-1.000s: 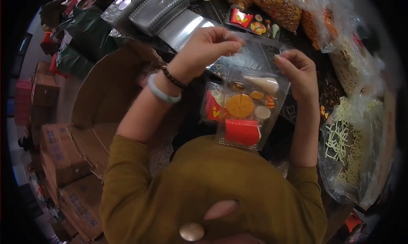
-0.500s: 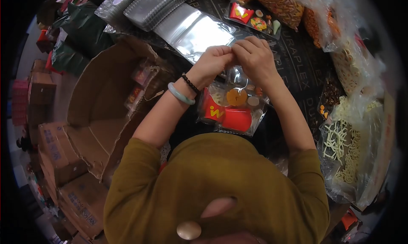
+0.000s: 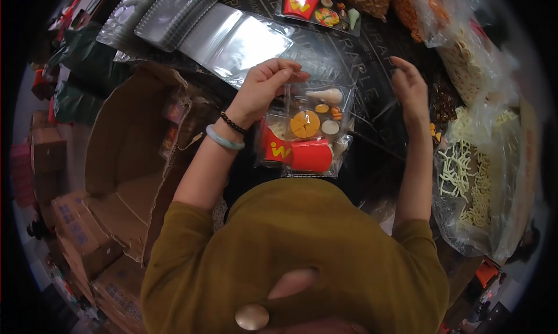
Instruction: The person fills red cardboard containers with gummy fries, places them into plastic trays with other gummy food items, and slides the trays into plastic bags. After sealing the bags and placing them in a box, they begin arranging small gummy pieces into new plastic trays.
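My left hand [image 3: 266, 85] has its fingers closed on the top left corner of a clear plastic bag. Inside that clear bag [image 3: 314, 116] are an orange disc, a white drumstick shape and small round pieces, with a red box [image 3: 312, 155] at its lower part. Another clear pack with a red box marked in yellow [image 3: 275, 148] lies under its left side. Apart from the bag, my right hand [image 3: 411, 90] is raised at the right with its fingers apart and holds nothing.
Flat clear bags [image 3: 232, 43] and stacked clear trays [image 3: 177, 14] lie at the back left. A filled pack [image 3: 318, 11] sits behind. Bags of small pieces [image 3: 465, 72] and pale strands [image 3: 459, 171] line the right. A cardboard box [image 3: 125, 142] stands open at the left.
My right hand has let go of the bag's top and moved right. My left hand stays at the bag's corner. The view has shifted, so things at the back appear further left.
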A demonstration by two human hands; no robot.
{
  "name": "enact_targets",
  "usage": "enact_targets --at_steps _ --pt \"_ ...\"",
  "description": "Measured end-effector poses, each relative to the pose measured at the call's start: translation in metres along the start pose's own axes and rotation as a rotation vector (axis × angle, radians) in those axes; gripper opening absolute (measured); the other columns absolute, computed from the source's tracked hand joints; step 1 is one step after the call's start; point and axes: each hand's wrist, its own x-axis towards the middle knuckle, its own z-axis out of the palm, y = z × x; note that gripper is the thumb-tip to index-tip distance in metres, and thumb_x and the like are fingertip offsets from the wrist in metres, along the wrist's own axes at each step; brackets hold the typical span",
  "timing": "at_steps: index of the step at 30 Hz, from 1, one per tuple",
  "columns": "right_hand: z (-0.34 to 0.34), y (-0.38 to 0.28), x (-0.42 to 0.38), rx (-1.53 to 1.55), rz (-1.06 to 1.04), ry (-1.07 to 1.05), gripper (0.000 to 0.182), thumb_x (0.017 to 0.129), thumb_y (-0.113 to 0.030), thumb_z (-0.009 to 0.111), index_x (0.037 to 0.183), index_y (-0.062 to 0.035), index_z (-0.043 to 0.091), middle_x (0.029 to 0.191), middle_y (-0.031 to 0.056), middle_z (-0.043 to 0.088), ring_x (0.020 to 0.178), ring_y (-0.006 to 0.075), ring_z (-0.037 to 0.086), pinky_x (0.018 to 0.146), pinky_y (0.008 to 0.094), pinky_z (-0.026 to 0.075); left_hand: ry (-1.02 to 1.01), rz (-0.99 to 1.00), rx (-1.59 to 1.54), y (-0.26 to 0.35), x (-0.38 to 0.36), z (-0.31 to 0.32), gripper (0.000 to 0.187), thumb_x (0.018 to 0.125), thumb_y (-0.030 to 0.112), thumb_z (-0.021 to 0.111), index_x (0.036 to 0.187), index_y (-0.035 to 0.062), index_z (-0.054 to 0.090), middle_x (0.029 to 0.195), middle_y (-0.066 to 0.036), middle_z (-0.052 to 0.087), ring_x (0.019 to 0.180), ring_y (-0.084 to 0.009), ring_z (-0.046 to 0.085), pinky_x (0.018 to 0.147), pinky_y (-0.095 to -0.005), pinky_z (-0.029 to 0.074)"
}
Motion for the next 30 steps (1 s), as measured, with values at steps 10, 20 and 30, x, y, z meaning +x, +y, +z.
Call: enact_targets --at_steps 10,20,30 --pt "0.030 0.012 -0.009 0.100 -0.110 -0.579 0.006 0.080 0.000 0.062 0.084 -0.0023 0.065 0.077 -0.0036 0.059 0.070 0.0026 0.051 0.060 0.0181 0.040 -0.089 0.077 0.083 0.011 -0.010 -0.005 0.029 0.095 0.019 0.046 0.114 -0.0002 0.056 0.116 -0.017 0.061 0.112 -0.0262 0.057 0.091 -0.0371 0.050" --pt "0.030 0.018 -0.032 -0.175 -0.508 -0.505 0.007 0.069 0.003 0.056 0.073 -0.0015 0.060 0.068 0.0046 0.052 0.059 0.0122 0.051 0.051 0.0248 0.038 0.129 -0.315 0.267 -0.012 -0.018 0.038 0.018 0.085 0.008 0.066 0.099 -0.0028 0.060 0.086 -0.004 0.066 0.075 -0.0067 0.060 0.068 -0.0191 0.048" --pt "-0.108 0.054 -0.189 -0.064 0.655 -0.621 0.012 0.082 -0.010 0.062 0.079 0.0012 0.063 0.071 0.0002 0.061 0.063 0.0064 0.052 0.057 0.0218 0.042 -0.148 1.032 1.196 0.088 -0.086 0.103 0.036 0.069 0.007 0.065 0.104 0.0036 0.062 0.078 -0.008 0.062 0.063 -0.0214 0.061 0.051 -0.0293 0.047"
